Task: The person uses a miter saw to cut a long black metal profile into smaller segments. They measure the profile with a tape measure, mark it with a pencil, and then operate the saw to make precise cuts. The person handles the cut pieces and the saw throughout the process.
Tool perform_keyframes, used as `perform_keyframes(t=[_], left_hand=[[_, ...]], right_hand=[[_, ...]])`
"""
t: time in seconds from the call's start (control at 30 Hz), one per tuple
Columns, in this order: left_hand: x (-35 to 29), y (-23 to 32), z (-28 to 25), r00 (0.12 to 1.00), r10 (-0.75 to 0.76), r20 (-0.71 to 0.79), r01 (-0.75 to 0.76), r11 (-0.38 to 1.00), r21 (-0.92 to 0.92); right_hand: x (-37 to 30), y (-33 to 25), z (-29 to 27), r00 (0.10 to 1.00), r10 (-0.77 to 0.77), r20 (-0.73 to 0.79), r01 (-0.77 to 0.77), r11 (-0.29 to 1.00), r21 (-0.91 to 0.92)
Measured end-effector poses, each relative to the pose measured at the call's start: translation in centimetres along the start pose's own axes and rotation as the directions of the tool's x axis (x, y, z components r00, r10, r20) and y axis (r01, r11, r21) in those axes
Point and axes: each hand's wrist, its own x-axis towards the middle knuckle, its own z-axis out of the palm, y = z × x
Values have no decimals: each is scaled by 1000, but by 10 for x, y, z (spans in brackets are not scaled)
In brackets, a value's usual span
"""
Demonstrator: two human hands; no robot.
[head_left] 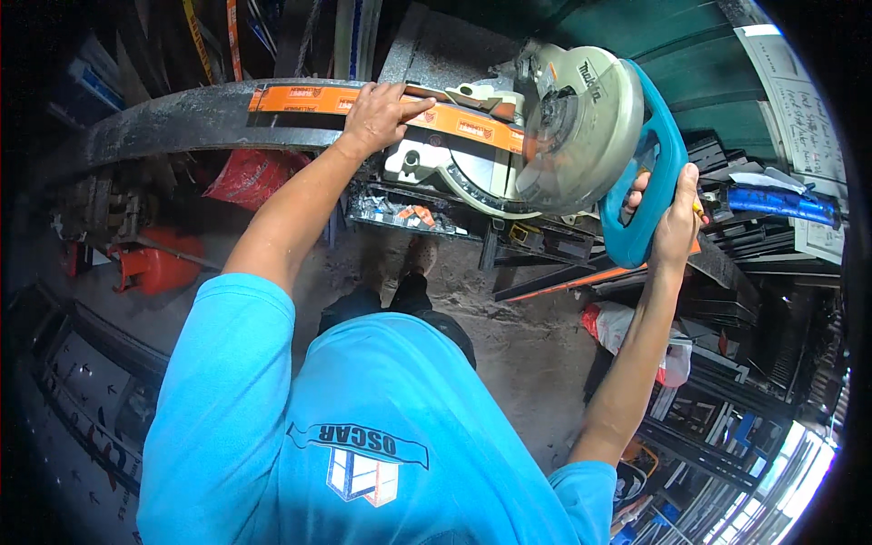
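A long bar (304, 99) with an orange printed film lies across the bed of a mitre saw (581, 136). My left hand (375, 120) grips it left of the blade guard, its index finger stretched along the bar toward the saw. At the right, my right hand (670, 216) is wrapped round the saw's teal loop handle (677, 150). Beside that hand pokes out a thin yellow stick (698, 211), perhaps a pencil. The bar's right end reaches the rounded guard, which hides most of the blade. Whether the blade turns cannot be seen.
A long grey bench (204, 107) runs left from the saw. Below it are a red bag (259, 175) and an orange-red cylinder (163, 263). Dark profiles are stacked at right, near a blue roll (783, 205) and a white-and-red bag (627, 334). Small scraps lie in a tray (409, 218) under the saw.
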Motion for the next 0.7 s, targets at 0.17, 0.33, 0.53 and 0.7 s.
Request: perform_keyframes(t=[0.17, 0.33, 0.53, 0.7], left_hand=[[0, -1, 3, 1000, 0, -5, 0, 1000, 24], [0, 0, 1, 1000, -3, 7, 3, 1000, 10], [1, 2, -4, 1000, -6, 18, 6, 1000, 3], [1, 1, -1, 1000, 4, -18, -4, 1000, -12]], right_hand=[[0, 1, -2, 1000, 7, 19, -7, 1000, 17], [1, 5, -4, 1000, -12, 20, 12, 1000, 13], [-1, 4, -4, 1000, -15, 25, 15, 1000, 3], [-3, 3, -3, 1000, -4, 17, 4, 1000, 9]])
